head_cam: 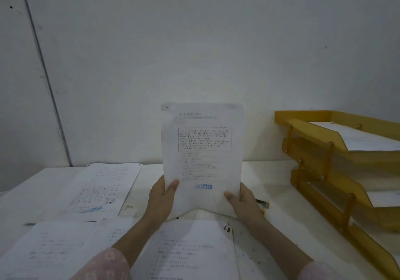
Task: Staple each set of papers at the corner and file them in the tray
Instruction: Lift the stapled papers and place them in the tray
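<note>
I hold a set of printed papers [202,150] upright above the white desk, with a blue stamp near its lower edge. My left hand [161,197] grips its lower left side, thumb on the front. My right hand [243,202] grips the lower right side the same way. A small dark mark sits at the sheet's top left corner. A yellow three-tier tray [324,150] stands at the right, with papers in its top and middle tiers. Part of a dark object [263,203], perhaps the stapler, shows just behind my right hand.
A stack of stamped papers [101,191] lies at the left on the desk. More printed sheets [186,249] lie spread along the near edge under my forearms. A pale wall rises right behind the desk.
</note>
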